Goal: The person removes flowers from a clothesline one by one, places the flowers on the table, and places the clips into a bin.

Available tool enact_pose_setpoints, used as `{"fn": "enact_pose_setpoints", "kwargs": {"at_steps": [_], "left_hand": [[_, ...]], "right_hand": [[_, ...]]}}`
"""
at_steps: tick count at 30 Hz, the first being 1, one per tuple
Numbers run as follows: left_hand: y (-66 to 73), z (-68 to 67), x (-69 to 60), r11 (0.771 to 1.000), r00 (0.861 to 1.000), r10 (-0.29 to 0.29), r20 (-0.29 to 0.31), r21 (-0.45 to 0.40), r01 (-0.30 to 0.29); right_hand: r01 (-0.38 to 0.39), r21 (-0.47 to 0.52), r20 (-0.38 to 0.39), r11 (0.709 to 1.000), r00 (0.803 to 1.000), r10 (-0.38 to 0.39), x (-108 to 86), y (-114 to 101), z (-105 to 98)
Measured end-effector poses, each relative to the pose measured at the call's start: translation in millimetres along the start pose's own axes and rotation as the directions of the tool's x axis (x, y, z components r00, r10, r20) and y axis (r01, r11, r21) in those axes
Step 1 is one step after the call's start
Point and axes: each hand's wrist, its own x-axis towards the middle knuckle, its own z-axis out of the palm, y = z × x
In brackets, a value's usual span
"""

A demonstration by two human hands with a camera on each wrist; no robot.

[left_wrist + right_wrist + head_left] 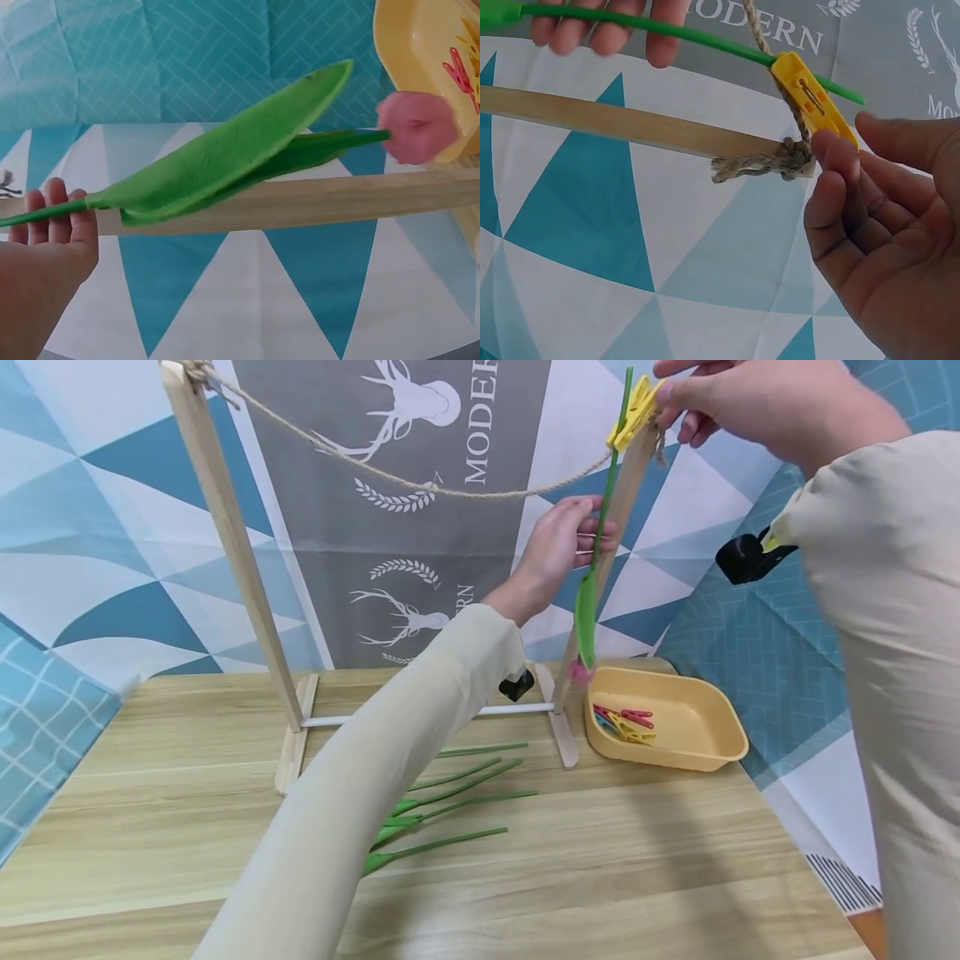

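An artificial tulip (585,618) hangs upside down by the right post (636,472), its pink head (417,127) lowest. Near the end of its green stem, a yellow clothespin (810,101) clips it against the twine (480,494). My right hand (765,402) pinches the clothespin's outer end between thumb and curled forefinger. Lower down, my left hand (551,547) has its fingers loosely extended behind the stem, which lies across them. In the left wrist view that hand's thumb is out of sight.
More green tulip stems (457,785) lie on the wooden table (600,877), partly behind my left sleeve. A yellow basin (697,718) holds several coloured clothespins (630,727). The left post (232,543) bears the twine's other end; a white bar (517,709) joins the posts low down.
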Motion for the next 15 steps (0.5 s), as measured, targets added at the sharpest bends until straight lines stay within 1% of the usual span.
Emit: {"fn": "enact_pose_setpoints", "kwargs": {"at_steps": [2,6,10,15], "left_hand": [[1.2,0.5,-0.6,1.000,1.000,0.004,0.013,-0.028,-0.004],[2.9,2.1,-2.4,0.999,0.999,0.022,0.039,-0.029,-0.021],[4.7,2.9,-4.7,1.000,0.999,0.027,0.044,0.013,-0.028],[7.1,3.4,-5.6,0.998,0.999,0.024,0.041,0.053,-0.026]], "right_hand": [[0.000,0.023,0.021,1.000,1.000,0.000,0.5,-0.4,0.1],[-0.015,0.055,0.044,0.998,0.999,0.012,1.5,-1.1,0.1],[-0.022,0.064,0.062,0.998,0.998,0.018,3.5,0.1,-0.9],[0.000,0.087,0.092,0.996,0.996,-0.008,6.2,4.4,-4.0]]}}
